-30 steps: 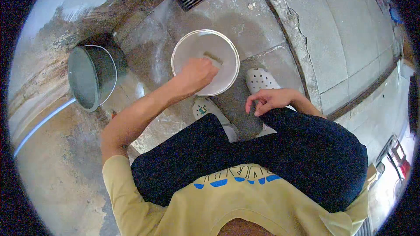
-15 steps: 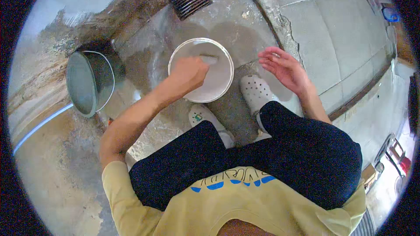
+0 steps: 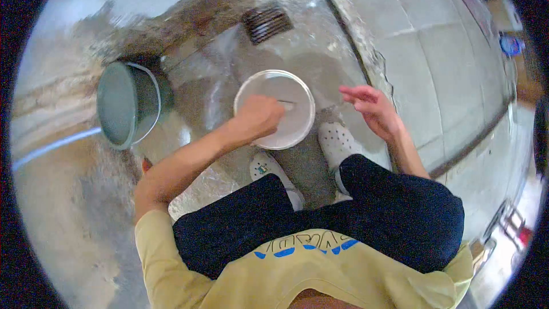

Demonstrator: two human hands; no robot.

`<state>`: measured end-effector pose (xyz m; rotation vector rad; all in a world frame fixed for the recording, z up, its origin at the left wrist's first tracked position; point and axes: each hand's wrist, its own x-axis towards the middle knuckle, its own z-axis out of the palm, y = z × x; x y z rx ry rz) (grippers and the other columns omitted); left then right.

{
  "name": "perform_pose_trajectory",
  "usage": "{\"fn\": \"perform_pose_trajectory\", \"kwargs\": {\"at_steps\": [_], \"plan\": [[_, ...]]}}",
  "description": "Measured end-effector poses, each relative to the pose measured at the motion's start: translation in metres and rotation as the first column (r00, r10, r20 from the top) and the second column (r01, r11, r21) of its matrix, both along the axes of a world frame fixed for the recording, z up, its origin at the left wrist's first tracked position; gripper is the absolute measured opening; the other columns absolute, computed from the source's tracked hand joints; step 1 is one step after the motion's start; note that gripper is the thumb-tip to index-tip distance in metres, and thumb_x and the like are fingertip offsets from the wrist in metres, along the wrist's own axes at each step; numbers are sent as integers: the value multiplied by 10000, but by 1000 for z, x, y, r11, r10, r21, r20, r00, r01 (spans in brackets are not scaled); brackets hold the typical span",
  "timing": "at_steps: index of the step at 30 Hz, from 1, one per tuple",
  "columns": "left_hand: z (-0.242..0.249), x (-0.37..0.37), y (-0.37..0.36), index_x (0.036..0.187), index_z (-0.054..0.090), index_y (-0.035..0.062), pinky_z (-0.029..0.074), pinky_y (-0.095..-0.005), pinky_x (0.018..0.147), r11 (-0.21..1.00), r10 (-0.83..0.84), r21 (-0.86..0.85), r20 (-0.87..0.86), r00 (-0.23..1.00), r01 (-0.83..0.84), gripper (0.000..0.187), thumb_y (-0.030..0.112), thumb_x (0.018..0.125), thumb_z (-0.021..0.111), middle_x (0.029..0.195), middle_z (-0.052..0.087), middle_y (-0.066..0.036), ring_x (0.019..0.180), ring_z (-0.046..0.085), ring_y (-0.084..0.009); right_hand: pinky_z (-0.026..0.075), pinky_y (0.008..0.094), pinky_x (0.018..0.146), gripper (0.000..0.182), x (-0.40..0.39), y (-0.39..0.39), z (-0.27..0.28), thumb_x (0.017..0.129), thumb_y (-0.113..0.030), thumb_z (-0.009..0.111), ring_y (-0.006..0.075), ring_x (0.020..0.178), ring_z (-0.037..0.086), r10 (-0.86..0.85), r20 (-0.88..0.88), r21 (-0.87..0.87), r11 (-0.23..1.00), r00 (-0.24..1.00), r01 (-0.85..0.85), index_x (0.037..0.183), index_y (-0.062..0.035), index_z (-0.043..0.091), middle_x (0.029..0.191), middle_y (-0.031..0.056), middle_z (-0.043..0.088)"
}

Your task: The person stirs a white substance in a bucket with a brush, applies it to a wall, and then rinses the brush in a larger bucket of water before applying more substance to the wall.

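My left hand (image 3: 261, 117) is closed in a fist over the white bucket (image 3: 311, 120) on the floor between my feet. From it sticks out a small flat tool (image 3: 287, 103), seen nearly edge-on over the bucket's pale grey contents; its handle is hidden in my fist, and I cannot tell its exact kind. To the right of the bucket, my right hand (image 3: 374, 111) hovers open with nothing in it, fingers stretched toward the bucket.
A grey-green bucket (image 3: 116, 106) with a white handle stands at left beside a pale hose (image 3: 57, 147). Beyond the white bucket lies a metal drain grate (image 3: 267, 25) in the wet floor. My white clogs (image 3: 338, 140) flank the near side.
The view has shifted, so the floor and buckets appear lower. The flat tool has turned from showing its face to nearly edge-on. My right hand's fingers are straighter.
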<state>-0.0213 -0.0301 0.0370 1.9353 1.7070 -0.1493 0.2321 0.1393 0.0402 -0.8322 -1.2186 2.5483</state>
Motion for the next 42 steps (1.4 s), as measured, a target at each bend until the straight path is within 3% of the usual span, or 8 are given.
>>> {"fn": "perform_pose_trajectory", "kwargs": {"at_steps": [4,12,19,27,29,32,37,42], "plan": [[12,-1,-6,709,617,17,499,-494,584,992,61,110,38,997,-65,135,109,738,523,675,609,-202,634,623,-386,404,330,934,69,-4,-1,2,766,-61,675,217,1044,564,-5,100,122,993,995,-7,795,1,660,1121,166,624],[0,-1,-26,629,624,23,514,-462,520,930,78,345,150,986,-127,112,118,677,588,648,627,-197,602,636,-362,448,305,824,95,-36,33,32,739,-71,719,182,908,591,152,166,454,865,974,-212,777,-18,649,972,83,644],[-33,23,-14,595,648,77,463,-430,471,728,277,607,164,947,-318,101,154,635,597,633,633,-155,564,631,-300,465,315,779,62,-137,31,129,764,-40,689,200,852,600,350,249,820,419,903,-389,760,8,651,878,95,650],[5,20,-27,645,630,51,458,-448,524,614,236,707,258,937,-349,117,162,639,596,694,619,-151,649,607,-327,476,304,694,180,-218,-26,214,645,-92,802,197,754,613,540,95,989,43,836,-139,702,-23,646,738,94,642],[0,11,-33,985,605,64,487,-456,759,692,267,640,203,942,-334,238,198,805,524,938,614,-165,869,605,-324,472,297,686,173,-252,-35,246,658,-89,794,177,751,606,563,43,998,10,825,-59,715,-22,645,751,93,644],[47,8,-43,973,608,65,483,-472,772,759,317,548,160,935,-351,227,204,818,519,927,615,-164,886,607,-329,463,290,662,147,-324,-52,313,711,-91,761,128,738,580,603,-78,991,-40,794,128,756,-23,639,778,80,644],[70,14,-64,733,618,23,481,-445,609,450,309,755,368,877,-476,111,131,709,616,760,622,-162,708,615,-337,486,322,676,319,-459,-127,439,797,-291,696,200,742,615,646,-252,720,-373,721,585,925,-5,640,827,104,656],[61,3,-74,731,625,18,523,-458,597,749,347,466,329,878,-471,248,265,739,652,690,616,-194,679,639,-377,491,344,687,295,-581,-223,526,806,-263,680,206,769,613,634,-365,487,-494,682,720,1002,-46,641,897,81,656]]}}
